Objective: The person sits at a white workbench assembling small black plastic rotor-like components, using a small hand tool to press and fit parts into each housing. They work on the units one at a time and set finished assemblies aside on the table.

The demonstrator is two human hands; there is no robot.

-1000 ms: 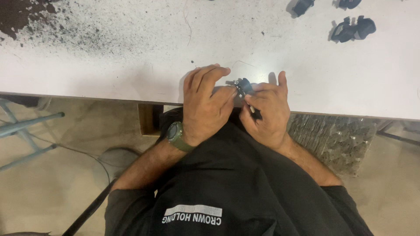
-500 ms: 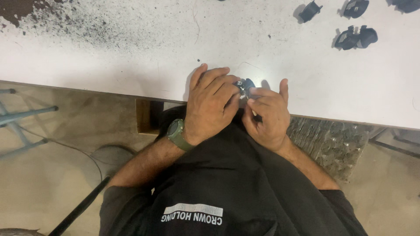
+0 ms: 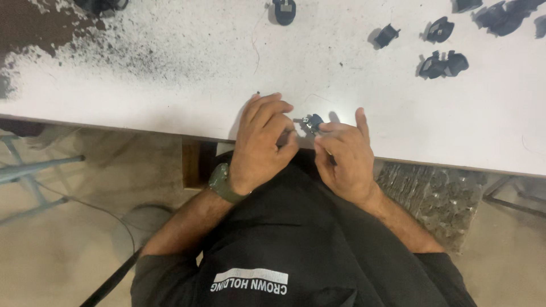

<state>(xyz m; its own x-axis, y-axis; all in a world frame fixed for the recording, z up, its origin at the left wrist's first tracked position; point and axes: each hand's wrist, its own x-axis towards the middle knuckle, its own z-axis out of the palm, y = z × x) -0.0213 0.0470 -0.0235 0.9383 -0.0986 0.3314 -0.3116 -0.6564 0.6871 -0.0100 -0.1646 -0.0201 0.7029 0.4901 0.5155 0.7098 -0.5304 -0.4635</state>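
i look down on a white table [image 3: 170, 96] from above; my two hands meet at its near edge, just over my dark shirt [image 3: 296, 250]; the left hand [image 3: 259, 145], with a green wristwatch [image 3: 223, 183] on its wrist, is curled with fingers bent toward the middle; the right hand [image 3: 344, 156] is curled too, index finger raised; between the fingertips of both sits a small dark blue plastic part [image 3: 313, 121] with a bit of metal showing, pinched by the right hand and touched by the left, resting at the table's front edge; i cannot tell how firmly the left hand grips it; far across the table, upper right, lie several loose dark plastic parts [image 3: 443, 63], well apart from my hands; one more dark part [image 3: 284, 11] lies at the top centre; black dust [image 3: 85, 45] speckles the table's upper left; below the table, on the right, is a clear bag of dark pieces [image 3: 438, 199].
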